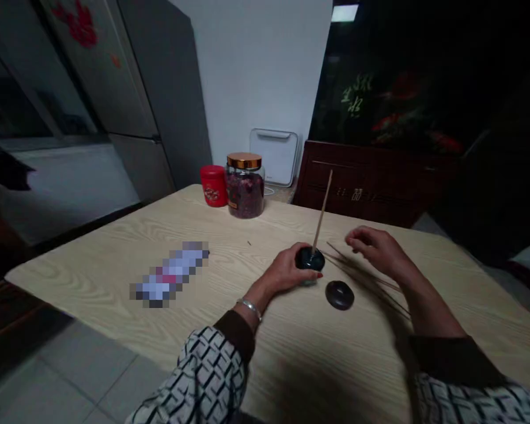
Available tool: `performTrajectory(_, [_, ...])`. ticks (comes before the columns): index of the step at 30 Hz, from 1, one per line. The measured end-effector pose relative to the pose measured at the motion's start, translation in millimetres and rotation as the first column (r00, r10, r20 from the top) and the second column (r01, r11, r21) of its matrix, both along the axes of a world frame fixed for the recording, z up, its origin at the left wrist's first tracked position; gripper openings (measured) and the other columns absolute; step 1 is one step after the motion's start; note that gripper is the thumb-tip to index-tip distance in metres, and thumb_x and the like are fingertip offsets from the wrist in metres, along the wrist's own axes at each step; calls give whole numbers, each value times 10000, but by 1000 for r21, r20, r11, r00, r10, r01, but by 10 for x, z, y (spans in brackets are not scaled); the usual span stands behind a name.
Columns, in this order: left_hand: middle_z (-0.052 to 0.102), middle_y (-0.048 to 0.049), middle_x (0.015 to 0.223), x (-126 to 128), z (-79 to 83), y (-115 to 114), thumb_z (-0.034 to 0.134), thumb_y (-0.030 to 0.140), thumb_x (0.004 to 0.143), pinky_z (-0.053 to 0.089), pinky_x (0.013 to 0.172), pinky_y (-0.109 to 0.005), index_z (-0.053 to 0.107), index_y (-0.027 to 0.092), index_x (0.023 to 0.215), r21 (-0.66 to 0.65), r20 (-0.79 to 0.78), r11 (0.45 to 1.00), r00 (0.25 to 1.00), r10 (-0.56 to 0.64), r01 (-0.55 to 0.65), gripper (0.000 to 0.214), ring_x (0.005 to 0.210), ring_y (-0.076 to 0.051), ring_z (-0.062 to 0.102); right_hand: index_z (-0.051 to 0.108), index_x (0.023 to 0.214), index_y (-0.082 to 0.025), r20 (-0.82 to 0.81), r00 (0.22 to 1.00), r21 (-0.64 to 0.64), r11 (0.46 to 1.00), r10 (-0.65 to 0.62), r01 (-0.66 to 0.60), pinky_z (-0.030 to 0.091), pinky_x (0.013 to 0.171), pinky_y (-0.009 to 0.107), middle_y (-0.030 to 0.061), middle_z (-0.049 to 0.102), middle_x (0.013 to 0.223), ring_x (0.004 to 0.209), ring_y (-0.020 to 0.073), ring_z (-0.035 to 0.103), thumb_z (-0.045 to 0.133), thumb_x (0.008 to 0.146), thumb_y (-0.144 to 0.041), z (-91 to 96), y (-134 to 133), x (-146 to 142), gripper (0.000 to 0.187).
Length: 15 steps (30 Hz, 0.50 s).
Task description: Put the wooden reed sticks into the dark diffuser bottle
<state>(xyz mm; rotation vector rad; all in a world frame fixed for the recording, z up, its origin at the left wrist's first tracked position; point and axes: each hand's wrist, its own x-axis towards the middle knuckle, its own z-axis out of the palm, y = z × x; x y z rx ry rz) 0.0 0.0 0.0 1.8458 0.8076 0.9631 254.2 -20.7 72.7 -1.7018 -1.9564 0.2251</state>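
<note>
The left hand's fingers (317, 274) curved round one side of the pot (310, 259), thumb in front, with only the pot's width between them; it had a firm-looking hold. The right hand (365, 240) hung to the right, its fingertips bunched with the thumb; whether they pinched anything could not be told.

One stick (323, 213) stood nearly upright from the top of the pot, leaning a little to the right. That much looked done. At least two loose sticks (387, 284) slanted below and beside the right hand, outside the pot, so as far as could be seen only one was in place. The round, dark disc (340, 294) lay just beside the pot, nearer the wearer, and not on it; it could have been a lid.

The pot was dark and glossy, paler low down where the fingers partly hid it. What else it held did not show.

Farther off, near the table's (265, 365) back edge, a clear jar (246, 191) with a coppery lid on was filled with dark reddish pieces. Just beside it stood a red canister (214, 186), closed, its contents out of sight.
</note>
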Motion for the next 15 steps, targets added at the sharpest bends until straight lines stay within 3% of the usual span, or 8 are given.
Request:
performTrajectory(2, [680, -69, 1104, 5, 1, -7, 848, 372, 641, 485, 898, -319, 579, 175, 1266, -17, 15, 1000, 1000, -4, 5, 708, 997, -211, 620, 681, 827, -206, 166, 980, -93, 988, -107, 123, 422, 657, 278, 63, 718, 845, 747, 194, 634, 530, 821, -352, -101, 6, 277, 210])
performTrajectory(5, [676, -82, 1120, 5, -2, -13, 849, 371, 641, 487, 909, -331, 572, 171, 1276, -34, 31, 999, 999, -8, 9, 721, 1003, -215, 622, 696, 760, -215, 311, 938, -215, 949, -157, 230, 406, 639, 288, 71, 724, 846, 759, 212, 640, 592, 778, -347, -273, 30, 520, 169])
performTrajectory(9, [678, -89, 1114, -3, -11, -11, 851, 374, 642, 484, 927, -358, 573, 175, 1277, -32, 29, 999, 1000, -9, 10, 721, 1004, -224, 623, 713, 783, -224, 311, 943, -340, 913, -118, 226, 408, 648, 287, 71, 732, 873, 778, 211, 650, 648, 759, -369, -483, 93, 512, 160])
performTrajectory(15, [676, -93, 1119, 4, -21, -2, 854, 377, 642, 486, 919, -362, 582, 180, 1267, -18, 40, 1000, 999, -10, 11, 710, 1007, -229, 621, 710, 769, -211, 318, 941, -328, 918, -114, 222, 399, 647, 281, 78, 725, 849, 760, 198, 641, 620, 760, -284, -588, 122, 442, 116])
